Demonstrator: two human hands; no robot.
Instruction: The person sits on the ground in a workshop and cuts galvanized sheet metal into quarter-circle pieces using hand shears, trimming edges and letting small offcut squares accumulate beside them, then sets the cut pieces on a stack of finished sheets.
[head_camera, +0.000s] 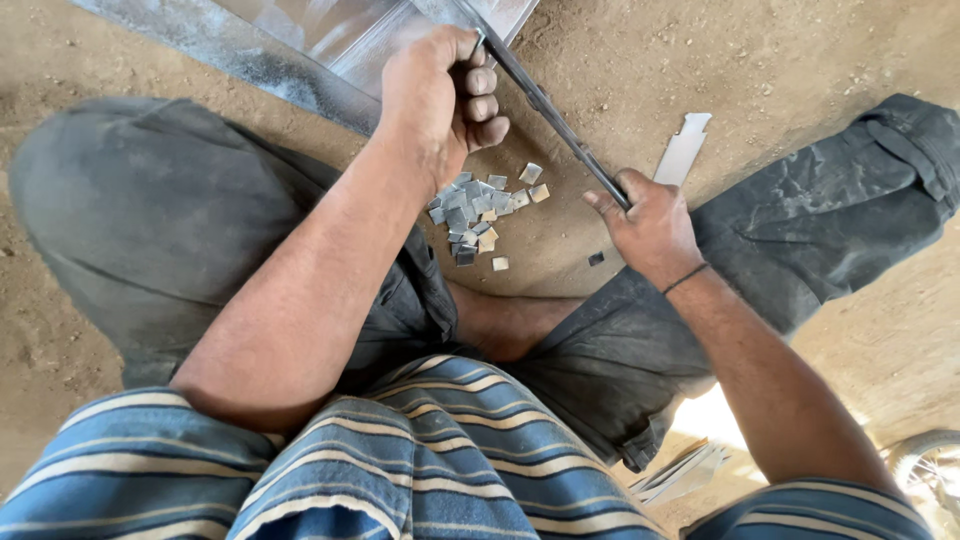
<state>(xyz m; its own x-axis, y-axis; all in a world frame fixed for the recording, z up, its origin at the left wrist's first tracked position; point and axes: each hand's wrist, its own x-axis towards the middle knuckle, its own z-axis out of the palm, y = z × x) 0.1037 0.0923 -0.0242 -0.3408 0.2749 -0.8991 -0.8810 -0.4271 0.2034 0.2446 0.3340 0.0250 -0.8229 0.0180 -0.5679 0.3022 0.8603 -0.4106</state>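
Head camera looks straight down on a person seated cross-legged on packed dirt, knees spread in grey trousers (170, 210) and a blue striped shirt (430, 460) filling the bottom of the frame. The left hand (440, 95) is curled into a fist around the upper end of a long, thin dark metal strip (555, 125), fingers wrapped tight with the knuckles facing up. The strip runs diagonally down and to the right, and the right hand (650, 225) clamps its lower end, thumb pressed along the top; a dark cord sits on that wrist. Both hands are closed firmly on the strip, which is held just above the ground between the knees. Directly below it, near the left hand, lies a heap of small square metal offcuts (475, 215), pale and shiny, with a couple of stray pieces lying apart toward the right hand. A flat pale metal piece with a notched end (683, 148) lies on the dirt just beyond the right hand. A large sheet of shiny metal (330, 40) crosses the top of the view behind the left hand. At the lower right edge a curved rim, possibly a wheel (925, 465), is partly visible beside some stacked pale strips (685, 470).
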